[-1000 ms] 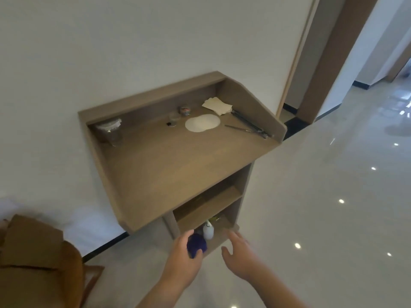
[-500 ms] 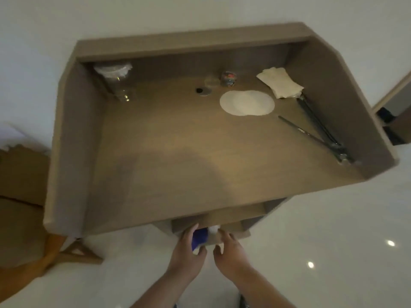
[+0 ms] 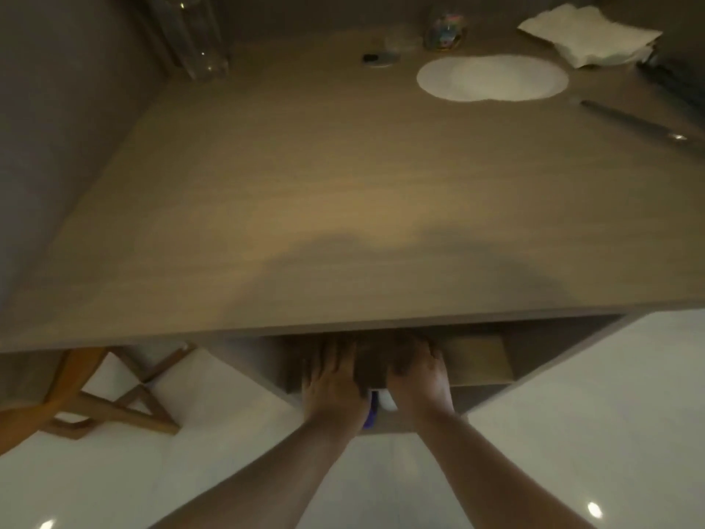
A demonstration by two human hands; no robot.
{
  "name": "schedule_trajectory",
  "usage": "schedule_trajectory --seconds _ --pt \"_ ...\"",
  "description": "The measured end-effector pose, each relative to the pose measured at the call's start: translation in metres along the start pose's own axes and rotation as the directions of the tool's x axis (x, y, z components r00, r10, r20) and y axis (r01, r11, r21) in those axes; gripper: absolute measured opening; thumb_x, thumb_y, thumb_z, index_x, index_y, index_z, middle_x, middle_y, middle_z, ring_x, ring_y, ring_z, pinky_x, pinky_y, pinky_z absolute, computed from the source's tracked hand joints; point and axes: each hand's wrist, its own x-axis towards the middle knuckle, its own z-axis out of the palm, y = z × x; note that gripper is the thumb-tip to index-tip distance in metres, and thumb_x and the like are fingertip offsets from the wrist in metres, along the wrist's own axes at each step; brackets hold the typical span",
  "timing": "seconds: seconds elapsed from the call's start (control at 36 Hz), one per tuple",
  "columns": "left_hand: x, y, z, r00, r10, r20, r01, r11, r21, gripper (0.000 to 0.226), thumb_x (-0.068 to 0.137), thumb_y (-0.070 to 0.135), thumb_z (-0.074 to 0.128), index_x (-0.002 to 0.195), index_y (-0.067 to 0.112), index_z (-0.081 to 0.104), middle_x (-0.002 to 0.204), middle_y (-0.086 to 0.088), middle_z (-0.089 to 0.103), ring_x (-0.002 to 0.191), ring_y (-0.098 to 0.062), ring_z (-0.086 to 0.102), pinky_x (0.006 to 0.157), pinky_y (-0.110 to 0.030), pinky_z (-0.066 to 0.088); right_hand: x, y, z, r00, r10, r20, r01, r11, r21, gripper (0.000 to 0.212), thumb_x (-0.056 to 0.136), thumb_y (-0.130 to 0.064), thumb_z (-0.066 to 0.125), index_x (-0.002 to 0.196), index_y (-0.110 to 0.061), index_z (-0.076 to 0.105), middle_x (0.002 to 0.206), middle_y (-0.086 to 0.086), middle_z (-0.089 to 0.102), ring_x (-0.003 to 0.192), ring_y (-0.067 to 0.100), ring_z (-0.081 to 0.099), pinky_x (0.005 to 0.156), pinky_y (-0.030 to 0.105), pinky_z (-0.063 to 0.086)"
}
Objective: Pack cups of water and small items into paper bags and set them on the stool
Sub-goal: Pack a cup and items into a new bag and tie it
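Reaching under desk top (image 3: 343, 223): left hand (image 3: 335, 383) w/ blue item (image 3: 369, 414) by its palm, right hand (image 3: 419, 376) touching white item (image 3: 387, 400). Can't tell either grip. Secure both before lifting out.

Tan wood-grain desk top (image 3: 343, 208) fills the frame; white discs (image 3: 492, 78) and a white napkin (image 3: 587, 36) lie upper right. A blue item (image 3: 371, 414) and white bottle (image 3: 387, 400) show at lower centre, an orange-brown stool (image 3: 76, 391) lower left, pale glossy floor (image 3: 572, 414) below.
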Motion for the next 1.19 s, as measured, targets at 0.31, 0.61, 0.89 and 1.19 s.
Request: schedule_trajectory --seconds 0.31,0.61,0.89,1.19 --pt "-0.022 -0.007 0.034 0.981 0.128 -0.149 -0.108 0.985 0.135 0.054 0.105 0.042 0.030 0.156 0.028 0.043 0.163 0.001 0.039 0.155 -0.025 0.027 0.127 -0.048 0.025 0.004 -0.011 0.016 0.995 0.053 -0.089 -0.058 0.996 -0.061 0.047 0.090 -0.044 0.059 0.137 -0.034 0.057 0.131 -0.002 0.057 0.117 0.024 0.055 0.104 0.042 0.049" --pt "-0.053 -0.016 -0.004 0.999 -0.051 -0.008 0.044 0.918 -0.395 0.041 0.100 0.025 0.053 0.136 0.045 0.052 0.140 0.018 0.052 0.127 -0.004 0.053 0.110 -0.032 0.051 0.024 -0.013 -0.040 0.940 0.260 0.223 -0.314 0.913 0.261 0.014 0.099 -0.036 0.068 0.095 -0.028 0.058 0.094 0.000 0.064 0.074 0.013 0.056 0.065 0.028 0.047" --pt "-0.109 0.022 -0.129 0.617 -0.180 0.766 0.774 0.310 -0.552 0.046 0.085 0.066 0.073 0.116 0.034 0.062 0.119 -0.002 0.070 0.110 -0.028 0.067 0.092 -0.046 0.057 -0.155 0.046 -0.113 0.825 0.432 0.364 -0.561 0.703 0.438 0.017 0.099 0.002 0.067 0.100 -0.013 0.075 0.095 0.012 0.078 0.096 0.035 0.073 0.097 0.053 0.058" --pt "-0.231 0.075 -0.258 0.431 0.117 0.895 0.817 0.372 -0.442 0.029 0.094 0.014 0.070 0.122 0.013 0.068 0.108 -0.015 0.079 0.106 -0.036 0.073 0.094 -0.050 0.061 -0.322 -0.003 -0.259 0.785 0.489 0.379 -0.609 0.719 0.333 0.022 0.096 0.013 0.059 0.098 -0.003 0.074 0.086 0.009 0.074 0.087 0.028 0.069 0.089 0.047 0.056"
